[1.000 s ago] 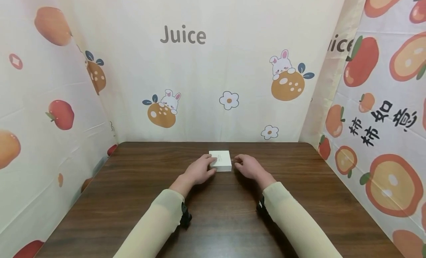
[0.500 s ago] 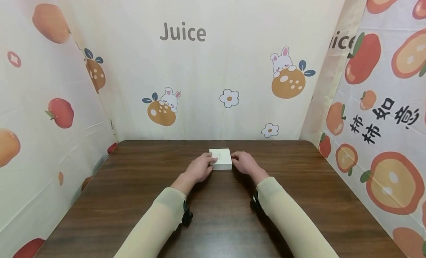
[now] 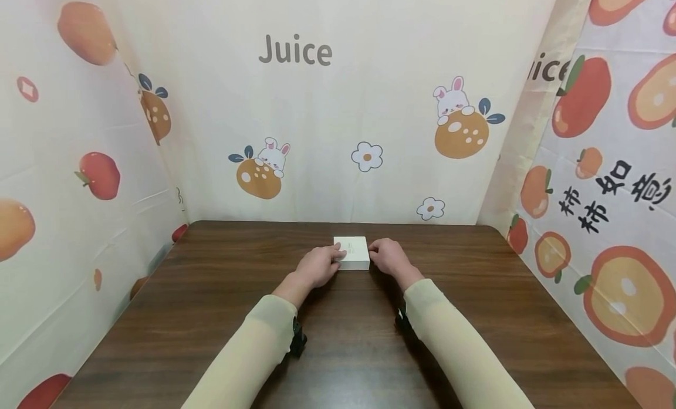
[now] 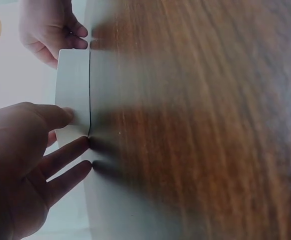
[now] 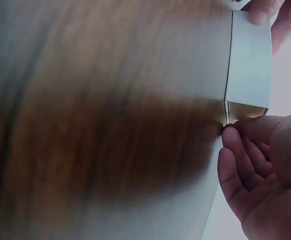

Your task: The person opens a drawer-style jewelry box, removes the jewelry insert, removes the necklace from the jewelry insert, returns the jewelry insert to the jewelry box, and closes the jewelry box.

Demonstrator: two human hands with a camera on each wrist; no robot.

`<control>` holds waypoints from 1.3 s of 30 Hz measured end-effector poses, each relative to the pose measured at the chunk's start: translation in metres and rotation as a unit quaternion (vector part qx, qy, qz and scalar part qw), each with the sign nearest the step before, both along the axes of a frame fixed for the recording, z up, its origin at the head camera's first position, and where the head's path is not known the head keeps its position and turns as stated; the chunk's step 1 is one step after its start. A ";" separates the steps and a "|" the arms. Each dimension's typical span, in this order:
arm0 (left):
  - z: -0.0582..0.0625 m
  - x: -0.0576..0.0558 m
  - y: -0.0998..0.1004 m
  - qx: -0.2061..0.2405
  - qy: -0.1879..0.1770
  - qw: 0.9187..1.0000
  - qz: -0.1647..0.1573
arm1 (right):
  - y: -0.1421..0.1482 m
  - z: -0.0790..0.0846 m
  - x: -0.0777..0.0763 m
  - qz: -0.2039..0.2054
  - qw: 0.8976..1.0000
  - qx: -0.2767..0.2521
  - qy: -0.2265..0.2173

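A small flat white box (image 3: 357, 249) with faint print on its lid lies near the table's far edge. My left hand (image 3: 317, 267) holds its left end, one finger over the lid. In the left wrist view the thumb presses the front face of the box (image 4: 74, 85), with two other fingertips down by the tabletop. At the opposite end is my right hand (image 3: 389, 257), fingers curled. The right wrist view has its thumb and forefinger (image 5: 230, 131) pinched together at the lower edge of the box's shaded side; what lies between them is hidden.
The dark wood-grain table (image 3: 338, 350) reaches back to a fabric backdrop (image 3: 338, 104) printed with rabbits, fruit and flowers. Patterned fabric also hangs along the left and right. Dark wrist devices (image 3: 297, 338) sit under both cuffs.
My right hand has moved left, from apart from the box to its right end, and its fingers have drawn together there. The left hand stays on the box, its grip slightly closer.
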State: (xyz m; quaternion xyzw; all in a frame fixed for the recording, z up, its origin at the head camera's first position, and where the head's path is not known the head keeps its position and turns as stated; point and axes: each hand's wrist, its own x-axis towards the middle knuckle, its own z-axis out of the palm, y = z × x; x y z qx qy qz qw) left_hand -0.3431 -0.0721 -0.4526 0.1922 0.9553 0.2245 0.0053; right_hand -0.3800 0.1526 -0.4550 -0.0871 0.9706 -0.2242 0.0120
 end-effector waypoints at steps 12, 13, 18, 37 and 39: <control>-0.001 0.001 -0.001 0.005 0.002 1.000 0.003 | -0.003 0.000 0.002 0.003 0.999 0.036 0.038; -0.001 0.001 -0.002 0.004 0.002 1.000 0.004 | -0.003 0.000 0.002 0.003 0.999 0.037 0.038; -0.001 0.001 -0.002 0.003 0.001 1.000 0.005 | -0.004 -0.001 0.002 -0.002 0.998 0.042 0.041; 0.001 0.002 -0.001 0.002 0.006 1.000 0.008 | 0.001 -0.001 0.002 -0.005 0.998 0.056 0.037; 0.001 0.002 -0.001 0.001 0.005 1.000 0.009 | 0.002 -0.001 0.002 -0.003 0.997 0.058 0.041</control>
